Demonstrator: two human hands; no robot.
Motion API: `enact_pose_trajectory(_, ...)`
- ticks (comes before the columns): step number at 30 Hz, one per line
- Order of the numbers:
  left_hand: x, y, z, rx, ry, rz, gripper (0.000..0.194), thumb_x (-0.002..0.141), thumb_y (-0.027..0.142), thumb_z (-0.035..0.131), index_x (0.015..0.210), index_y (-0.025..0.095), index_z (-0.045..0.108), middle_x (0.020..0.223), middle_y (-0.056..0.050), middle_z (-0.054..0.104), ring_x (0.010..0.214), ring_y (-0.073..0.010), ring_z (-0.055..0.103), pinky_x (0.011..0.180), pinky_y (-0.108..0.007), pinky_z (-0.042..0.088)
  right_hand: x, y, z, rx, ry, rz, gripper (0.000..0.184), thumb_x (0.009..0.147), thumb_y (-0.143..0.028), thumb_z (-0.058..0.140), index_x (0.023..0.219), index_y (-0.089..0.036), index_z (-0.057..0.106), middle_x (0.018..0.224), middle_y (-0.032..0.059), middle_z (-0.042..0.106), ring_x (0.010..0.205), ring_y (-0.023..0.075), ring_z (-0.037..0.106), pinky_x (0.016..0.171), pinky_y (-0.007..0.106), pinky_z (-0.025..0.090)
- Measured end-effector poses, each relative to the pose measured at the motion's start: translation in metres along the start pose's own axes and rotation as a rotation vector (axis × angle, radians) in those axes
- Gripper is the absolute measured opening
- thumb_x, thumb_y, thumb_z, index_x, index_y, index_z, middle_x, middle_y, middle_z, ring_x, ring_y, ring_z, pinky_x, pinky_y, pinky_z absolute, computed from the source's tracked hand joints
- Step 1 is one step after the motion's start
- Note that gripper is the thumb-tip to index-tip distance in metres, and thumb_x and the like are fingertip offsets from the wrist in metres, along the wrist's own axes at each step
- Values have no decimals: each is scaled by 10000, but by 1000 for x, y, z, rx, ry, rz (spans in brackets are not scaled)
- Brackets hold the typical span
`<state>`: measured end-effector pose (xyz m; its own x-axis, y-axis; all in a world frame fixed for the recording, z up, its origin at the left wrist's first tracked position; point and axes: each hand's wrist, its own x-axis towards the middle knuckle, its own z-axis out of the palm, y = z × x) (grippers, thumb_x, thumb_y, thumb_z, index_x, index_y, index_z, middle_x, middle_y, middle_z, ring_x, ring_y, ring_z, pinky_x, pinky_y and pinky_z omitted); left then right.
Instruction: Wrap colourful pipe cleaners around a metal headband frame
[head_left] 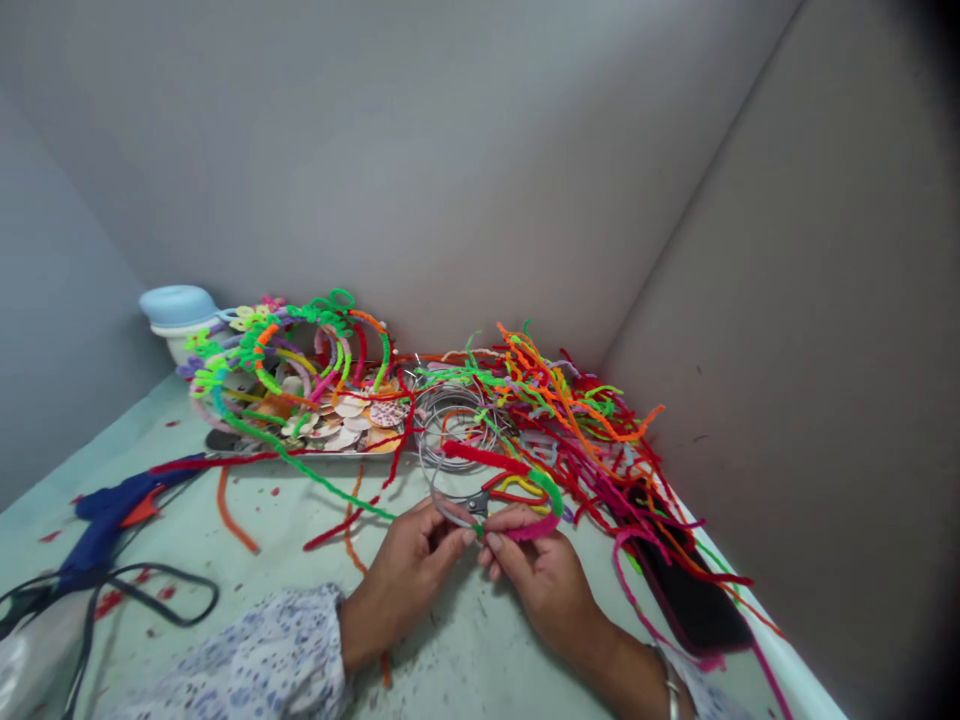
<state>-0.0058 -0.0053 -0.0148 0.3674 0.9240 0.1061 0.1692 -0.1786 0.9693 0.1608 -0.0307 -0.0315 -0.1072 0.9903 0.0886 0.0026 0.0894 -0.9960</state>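
Near the table's front, my left hand point(412, 555) and my right hand point(546, 585) meet with fingertips pinched round a thin hoop. Red, green and magenta pipe cleaner wraps part of the hoop point(556, 492); its left part is bare and greyish. My left hand grips the bare section. The right thumb and fingers press at the wrapped end, where a bit of green shows between the hands. A long green pipe cleaner point(322, 482) runs in from the left to my left hand. Just behind the fingers lie scissors point(474, 503) with red and yellow handles, partly covered by the hoop.
A metal tray point(300, 460) of round discs stands behind, with finished-looking colourful hoops point(259, 350) on it. Coiled wire hoops point(454, 415) and a pipe-cleaner heap point(570, 400) lie alongside. A phone point(694, 590) is right; a blue glue gun point(101, 520) and cable point(161, 572) are left.
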Motion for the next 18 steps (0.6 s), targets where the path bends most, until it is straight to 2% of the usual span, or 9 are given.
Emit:
enact_pose_trajectory(6, 2, -1, 0, -98, -7, -71, 181, 834, 301, 557, 795, 134, 611, 740, -35, 644, 711, -164, 579, 674, -264, 446, -2, 3, 0, -216, -2, -125, 156, 894, -289, 511, 894, -182, 625, 735, 30, 625, 607, 139, 607, 567, 257, 503)
enact_pose_trajectory(9, 4, 3, 0, -91, -41, -109, 214, 820, 307, 555, 706, 132, 604, 686, -29, 635, 638, -146, 546, 599, -243, 411, -4, 3, -2, -341, -9, -208, 153, 900, -246, 479, 876, -194, 620, 772, 39, 625, 679, 156, 610, 626, 273, 503)
enact_pose_trajectory(11, 3, 5, 0, -80, -19, -126, 198, 804, 294, 561, 691, 136, 599, 658, -19, 616, 619, -140, 525, 571, -236, 386, -4, 1, -3, -398, -17, -306, 153, 896, -211, 464, 879, -201, 615, 820, 47, 624, 755, 170, 608, 689, 292, 501)
enact_pose_trajectory(15, 3, 0, -2, -90, 4, -125, 171, 781, 313, 600, 752, 145, 601, 674, -12, 602, 638, -143, 525, 574, -238, 384, -3, -4, -4, -468, -39, -489, 189, 881, -149, 457, 992, -213, 597, 924, 60, 620, 870, 179, 597, 761, 306, 492)
enact_pose_trajectory(18, 3, -5, -2, -136, -1, -136, 206, 768, 351, 633, 765, 149, 594, 674, -7, 586, 621, -132, 511, 553, -231, 374, -2, -4, -4, -517, -49, -541, 236, 878, -121, 458, 1056, -222, 574, 954, 59, 613, 903, 176, 590, 787, 306, 490)
